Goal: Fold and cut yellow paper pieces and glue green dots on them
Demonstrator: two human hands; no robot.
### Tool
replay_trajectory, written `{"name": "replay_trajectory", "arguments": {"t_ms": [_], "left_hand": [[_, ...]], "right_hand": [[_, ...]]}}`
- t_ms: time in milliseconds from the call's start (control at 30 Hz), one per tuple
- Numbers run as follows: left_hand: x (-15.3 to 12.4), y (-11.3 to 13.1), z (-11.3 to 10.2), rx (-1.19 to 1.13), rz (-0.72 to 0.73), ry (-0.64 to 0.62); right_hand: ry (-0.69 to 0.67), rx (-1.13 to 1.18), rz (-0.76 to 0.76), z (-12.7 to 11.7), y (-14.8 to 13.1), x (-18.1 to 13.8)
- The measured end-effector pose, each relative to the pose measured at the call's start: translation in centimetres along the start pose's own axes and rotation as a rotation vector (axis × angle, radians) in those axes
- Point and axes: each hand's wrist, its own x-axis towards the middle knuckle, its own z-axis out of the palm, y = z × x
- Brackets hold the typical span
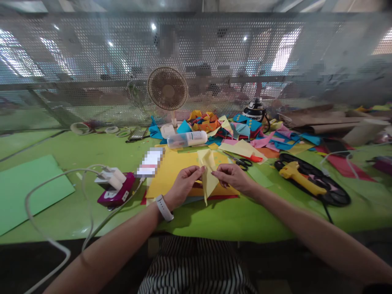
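Note:
Between my two hands, above the table, is a folded piece of pale yellow paper (208, 179) with creases and a pointed lower end. My left hand (185, 181), with a white band (164, 208) on its wrist, pinches the paper's left side. The fingers of my right hand (234, 177) pinch its right edge. Under both hands lie yellow paper sheets (170, 163), with red edges of other sheets showing below. Black-handled scissors (241, 162) rest just beyond my right hand.
A phone (150, 162) and purple power strip (118, 194) with cables lie left; a green sheet (27, 188) is farther left. A yellow glue gun (301, 177) rests on a black tray (337, 196) at right. Behind are a clear bottle (186, 139), fan (168, 88) and folded papers (241, 128).

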Motion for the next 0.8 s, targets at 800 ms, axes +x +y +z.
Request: {"name": "replay_trajectory", "arguments": {"t_ms": [800], "left_hand": [[0.17,-0.11,-0.42,0.009,-0.056,-0.016]], "right_hand": [[-0.062,-0.003,0.066,-0.02,-0.69,-0.35]]}}
